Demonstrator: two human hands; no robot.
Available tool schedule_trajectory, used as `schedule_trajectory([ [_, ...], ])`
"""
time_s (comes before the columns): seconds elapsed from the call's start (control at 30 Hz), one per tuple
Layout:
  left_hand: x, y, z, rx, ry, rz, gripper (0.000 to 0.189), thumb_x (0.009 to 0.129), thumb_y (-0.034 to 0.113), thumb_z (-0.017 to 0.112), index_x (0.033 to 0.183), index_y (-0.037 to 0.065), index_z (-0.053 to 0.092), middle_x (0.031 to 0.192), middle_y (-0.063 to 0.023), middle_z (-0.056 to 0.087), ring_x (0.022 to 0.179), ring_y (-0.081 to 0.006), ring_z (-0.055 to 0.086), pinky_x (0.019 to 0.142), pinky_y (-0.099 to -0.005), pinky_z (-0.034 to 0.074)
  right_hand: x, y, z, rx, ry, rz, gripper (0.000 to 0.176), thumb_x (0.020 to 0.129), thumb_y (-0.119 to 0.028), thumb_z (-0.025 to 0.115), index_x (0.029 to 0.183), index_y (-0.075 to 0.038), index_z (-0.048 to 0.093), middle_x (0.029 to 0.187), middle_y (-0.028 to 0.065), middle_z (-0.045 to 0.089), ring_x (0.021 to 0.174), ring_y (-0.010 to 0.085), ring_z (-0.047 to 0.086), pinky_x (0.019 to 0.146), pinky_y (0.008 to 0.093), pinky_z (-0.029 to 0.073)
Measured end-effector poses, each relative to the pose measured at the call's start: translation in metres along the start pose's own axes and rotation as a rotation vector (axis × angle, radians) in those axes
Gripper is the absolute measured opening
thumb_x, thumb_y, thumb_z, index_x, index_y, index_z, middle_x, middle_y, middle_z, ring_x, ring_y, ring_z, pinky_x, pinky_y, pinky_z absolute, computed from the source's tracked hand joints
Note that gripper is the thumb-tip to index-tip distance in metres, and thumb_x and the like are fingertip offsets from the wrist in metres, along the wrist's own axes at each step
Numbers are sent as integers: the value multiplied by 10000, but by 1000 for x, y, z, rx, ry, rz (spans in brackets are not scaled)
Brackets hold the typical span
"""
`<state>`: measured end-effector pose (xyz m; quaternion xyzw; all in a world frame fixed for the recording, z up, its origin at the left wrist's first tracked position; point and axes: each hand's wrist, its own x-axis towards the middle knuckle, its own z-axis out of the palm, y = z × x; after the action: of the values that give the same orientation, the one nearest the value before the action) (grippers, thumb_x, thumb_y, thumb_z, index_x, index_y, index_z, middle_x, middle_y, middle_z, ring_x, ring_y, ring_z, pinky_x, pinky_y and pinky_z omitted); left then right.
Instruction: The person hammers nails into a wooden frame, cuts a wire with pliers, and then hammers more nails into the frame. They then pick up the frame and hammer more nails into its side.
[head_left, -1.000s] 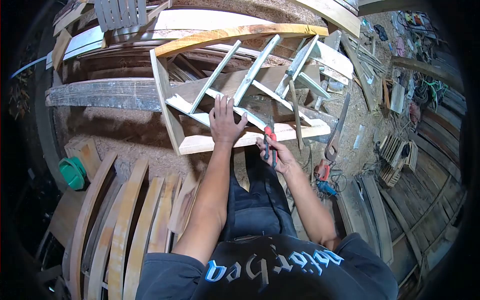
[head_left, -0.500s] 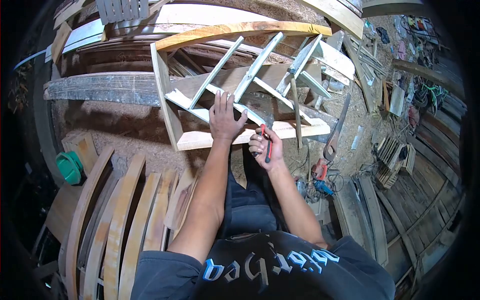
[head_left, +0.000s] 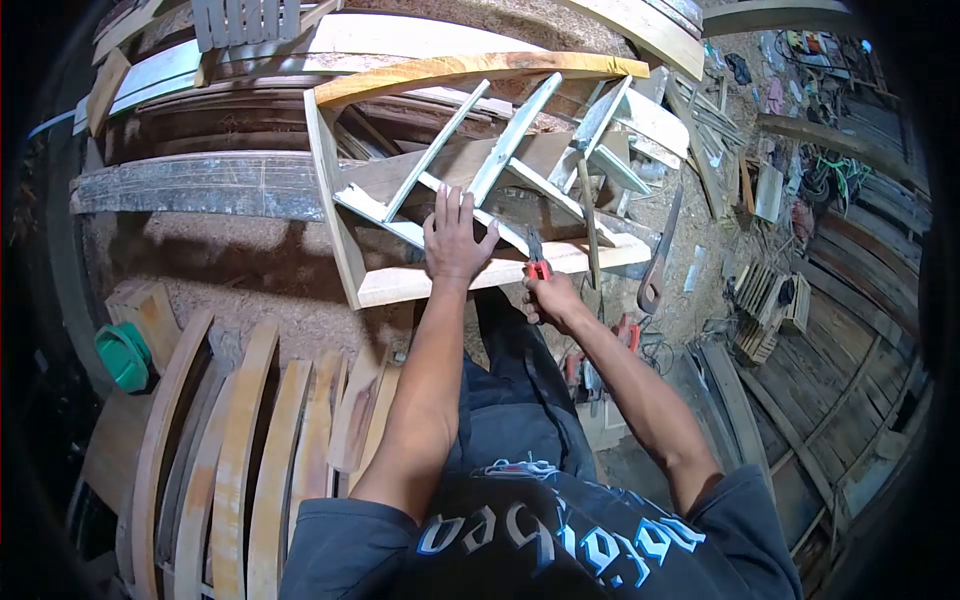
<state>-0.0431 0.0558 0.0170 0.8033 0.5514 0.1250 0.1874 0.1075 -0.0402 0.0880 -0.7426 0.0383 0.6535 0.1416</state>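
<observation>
Several curved planks [head_left: 245, 440] beside wooden frame [head_left: 400, 285]

A pale wooden frame [head_left: 340, 230] lies tilted across the upper centre of the picture. It has a curved top rail, a straight bottom rail and three slanting slats between them. Just right of centre, pliers [head_left: 537, 264] with red handles stand nearly upright at the bottom rail, dark nose up, gripped in the right hand [head_left: 552, 298].
</observation>
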Motion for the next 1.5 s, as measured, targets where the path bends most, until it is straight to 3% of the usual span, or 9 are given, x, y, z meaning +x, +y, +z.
schedule_trajectory([
  [0.23,-1,-3,3,-35,-5,12,620,841,460,669,1314,74,562,1437,-113,490,1449,-292,355,1049,-456,387,7,-4,-3,-553,230,-80,271,889,-172,603,785,72,656,735,252,683,607,342,712,542,419,582],
  [0.27,-1,-4,3,-41,-15,5,619,847,462,665,1318,73,560,1440,-116,489,1451,-293,353,1050,-461,388,2,6,-4,-882,367,-458,256,927,-174,547,887,63,636,801,291,679,711,400,714,619,461,582],
  [0.4,-1,-3,0,-23,-55,15,620,887,482,632,1341,67,550,1469,-123,473,1474,-288,319,1059,-469,381,-69,-29,-34,-1330,527,-629,207,980,-160,470,1064,19,530,865,283,654,766,439,690,657,522,561],
  [0.83,0,-18,-21,-164,-182,67,637,920,351,643,1436,20,467,1528,-164,417,1507,-313,245,1188,-573,231,-103,4,-72,-959,944,-744,288,859,-70,589,1128,-16,500,996,272,611,871,474,663,757,557,538],
  [1.1,-20,50,-96,-298,-131,223,348,885,239,642,1180,54,645,1205,-155,640,1198,-328,568,1063,-499,390,-116,43,-46,-521,1027,-853,478,861,-19,570,1326,1,461,1048,278,626,973,488,629,828,555,509],
  [1.17,-23,78,-105,-386,-157,238,325,891,243,643,1148,46,659,1163,-166,661,1152,-337,599,1020,-480,430,-132,51,-52,-422,993,-813,407,889,-48,579,1287,2,507,1078,281,636,995,483,628,855,515,510],
  [1.37,-58,141,-99,-585,-332,269,321,934,259,639,1099,-12,683,1074,-229,705,1051,-367,673,927,-405,515,-87,100,-90,175,197,-970,240,974,-99,570,1200,-19,586,1079,86,668,995,159,645,834,351,538],
  [1.4,-68,149,-95,-604,-382,266,320,939,255,637,1108,-12,685,1073,-227,709,1039,-350,684,915,-401,522,-86,110,-100,177,194,-972,240,974,-99,570,1200,-19,586,1079,86,668,995,159,645,834,351,538],
  [1.5,-93,172,-74,-648,-491,175,321,952,245,634,1133,-15,685,1061,-212,724,996,-300,711,879,-386,541,-80,142,-131,967,-526,-753,253,1029,-163,549,1256,-53,551,1112,109,666,1027,239,676,894,430,572],
])
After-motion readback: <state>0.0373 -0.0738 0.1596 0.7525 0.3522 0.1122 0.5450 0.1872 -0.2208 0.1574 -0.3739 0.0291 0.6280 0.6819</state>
